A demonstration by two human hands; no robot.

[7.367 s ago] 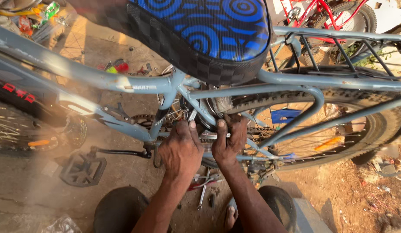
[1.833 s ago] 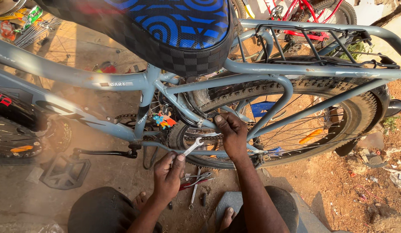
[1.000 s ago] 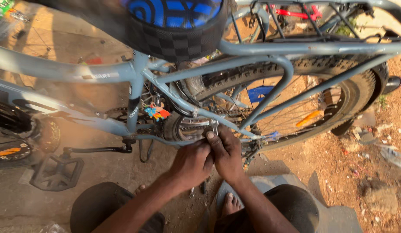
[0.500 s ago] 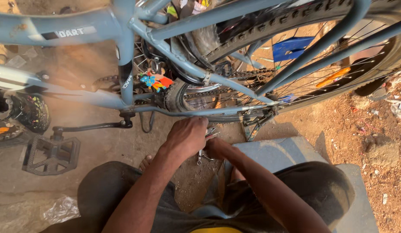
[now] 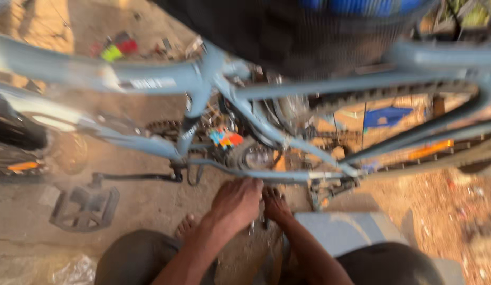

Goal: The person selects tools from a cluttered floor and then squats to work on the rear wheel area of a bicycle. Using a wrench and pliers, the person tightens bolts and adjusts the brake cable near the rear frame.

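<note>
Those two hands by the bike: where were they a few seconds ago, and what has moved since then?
Both hands came down. Earlier they worked up at the rear wheel hub, the left one holding a small silvery tool. Now the left hand and right hand sit close together below the lower frame tube, near the ground; the blur hides what they hold. The grey-blue bicycle, its pedal and the rear wheel stayed put.

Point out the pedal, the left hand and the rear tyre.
pedal (image 5: 85,209), head view, middle of its black platform
left hand (image 5: 238,200), head view, back of the hand
rear tyre (image 5: 361,99), head view, knobbly tread on top
</note>
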